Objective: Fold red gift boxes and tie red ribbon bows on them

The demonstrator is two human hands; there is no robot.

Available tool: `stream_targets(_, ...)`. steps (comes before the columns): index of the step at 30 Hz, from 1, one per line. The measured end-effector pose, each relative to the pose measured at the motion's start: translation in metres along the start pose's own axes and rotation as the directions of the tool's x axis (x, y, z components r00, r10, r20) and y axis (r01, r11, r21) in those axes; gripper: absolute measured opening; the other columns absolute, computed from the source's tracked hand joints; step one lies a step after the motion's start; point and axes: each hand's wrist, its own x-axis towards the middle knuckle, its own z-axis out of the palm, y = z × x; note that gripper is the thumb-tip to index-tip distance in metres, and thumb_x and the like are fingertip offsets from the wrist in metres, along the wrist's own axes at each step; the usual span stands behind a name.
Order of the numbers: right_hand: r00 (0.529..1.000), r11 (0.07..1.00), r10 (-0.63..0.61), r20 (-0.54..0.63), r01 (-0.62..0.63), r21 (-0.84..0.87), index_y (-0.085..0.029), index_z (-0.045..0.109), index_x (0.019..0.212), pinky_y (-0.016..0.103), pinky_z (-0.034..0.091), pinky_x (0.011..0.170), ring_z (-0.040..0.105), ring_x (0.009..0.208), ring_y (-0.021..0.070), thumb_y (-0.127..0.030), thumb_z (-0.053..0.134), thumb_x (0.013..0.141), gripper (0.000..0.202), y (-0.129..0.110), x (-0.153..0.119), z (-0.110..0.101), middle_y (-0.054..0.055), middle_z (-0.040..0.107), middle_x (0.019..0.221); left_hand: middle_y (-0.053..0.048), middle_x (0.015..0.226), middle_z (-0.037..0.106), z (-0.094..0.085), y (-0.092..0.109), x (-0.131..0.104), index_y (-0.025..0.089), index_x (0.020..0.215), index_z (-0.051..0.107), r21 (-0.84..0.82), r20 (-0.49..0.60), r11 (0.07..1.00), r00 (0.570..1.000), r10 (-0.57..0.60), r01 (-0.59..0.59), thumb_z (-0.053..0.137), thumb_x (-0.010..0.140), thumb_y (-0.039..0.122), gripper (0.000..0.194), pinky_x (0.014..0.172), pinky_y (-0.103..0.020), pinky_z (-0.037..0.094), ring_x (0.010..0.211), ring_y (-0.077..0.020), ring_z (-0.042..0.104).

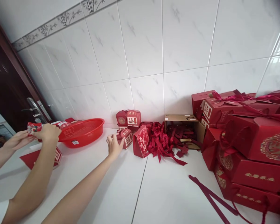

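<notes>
Reaching right hand [114, 145]: fingers touched small red box [125, 137], not clamped.
Left hand [48, 132]: met another person's hand [17, 140] at red packet [34, 127]; grip unclear.
Writing: box [133, 119] read 歡喜.

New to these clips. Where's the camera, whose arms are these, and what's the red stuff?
There is no machine: one camera sits on a person's head, looking down at their bare arms. Their left hand meets a small red packet, which another person's hand also touches; who grips it is unclear. Their right hand touches a small red box. On the white counter lie a red basket, ribbons and stacked red gift boxes.
</notes>
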Motion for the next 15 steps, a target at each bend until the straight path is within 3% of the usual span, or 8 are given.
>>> stream_targets(3,1.000,0.997,0.001,0.031,-0.003,0.072,-0.007,0.046,0.051,0.035,0.014,0.054,0.069,0.081,0.0089,-0.083,-0.017,0.065,0.100,0.021,0.001,0.008,0.002,0.043,0.049,-0.011,0.134,0.054,0.007,0.004,0.023,0.018,0.129,0.053,-0.036,-0.017,0.996,0.997,-0.078,0.077,0.060,0.092,0.033,0.041,0.094,-0.050,0.050,0.115,-0.0272,0.058)
stream_targets(5,0.991,0.984,0.111,0.076,-0.120,0.128,-0.003,0.045,0.055,0.045,0.008,0.052,0.067,0.077,0.0069,-0.078,-0.027,0.065,0.104,0.066,-0.030,0.008,-0.001,0.038,0.050,-0.011,0.129,0.057,0.008,0.003,0.032,0.017,0.127,0.054,-0.074,0.018,0.988,0.991,-0.136,0.137,0.060,0.092,0.032,0.038,0.091,-0.047,0.052,0.110,-0.0255,0.060)
stream_targets(7,0.975,0.968,0.190,0.116,-0.206,0.145,-0.005,0.047,0.055,0.042,0.004,0.060,0.064,0.064,0.0058,-0.084,-0.025,0.059,0.107,0.121,-0.069,0.006,-0.004,0.032,0.049,-0.011,0.129,0.057,0.004,0.000,0.031,0.017,0.126,0.055,-0.116,0.061,0.978,0.984,-0.170,0.176,0.059,0.093,0.032,0.037,0.091,-0.048,0.052,0.110,-0.0257,0.060)
stream_targets(8,0.968,0.964,0.214,0.132,-0.231,0.134,0.002,0.043,0.061,0.052,0.007,0.052,0.063,0.068,0.0035,-0.077,-0.032,0.063,0.109,0.147,-0.086,0.005,-0.007,0.027,0.052,-0.011,0.133,0.055,-0.002,-0.003,0.026,0.018,0.129,0.053,-0.139,0.083,0.973,0.981,-0.175,0.185,0.060,0.092,0.032,0.040,0.093,-0.049,0.051,0.113,-0.0268,0.059)
stream_targets(11,0.940,0.940,0.297,0.166,-0.318,0.122,0.006,0.036,0.060,0.045,0.012,0.038,0.063,0.073,0.0056,-0.065,-0.045,0.062,0.107,0.199,-0.110,0.007,-0.012,0.014,0.056,-0.015,0.144,0.045,-0.029,-0.014,-0.008,0.021,0.145,0.034,-0.217,0.176,0.957,0.972,-0.154,0.191,0.074,0.081,0.031,0.076,0.101,-0.046,0.048,0.124,-0.0288,0.054)
stream_targets(13,0.943,0.943,0.270,0.193,-0.299,0.144,0.005,0.038,0.058,0.053,0.013,0.046,0.063,0.070,0.0037,-0.067,-0.044,0.060,0.108,0.212,-0.111,0.014,-0.011,0.015,0.053,-0.016,0.145,0.045,-0.055,-0.021,-0.042,0.024,0.151,0.017,-0.263,0.250,0.945,0.959,-0.130,0.197,0.081,0.071,0.033,0.103,0.101,-0.040,0.049,0.123,-0.0280,0.056)
stream_targets(15,0.951,0.949,0.217,0.220,-0.258,0.181,0.003,0.038,0.058,0.055,0.011,0.054,0.062,0.069,-0.0003,-0.067,-0.043,0.060,0.108,0.215,-0.115,0.021,-0.010,0.020,0.052,-0.015,0.142,0.049,-0.080,-0.025,-0.083,0.028,0.152,0.016,-0.292,0.308,0.933,0.944,-0.117,0.211,0.081,0.069,0.038,0.107,0.096,-0.040,0.052,0.118,-0.0291,0.060)
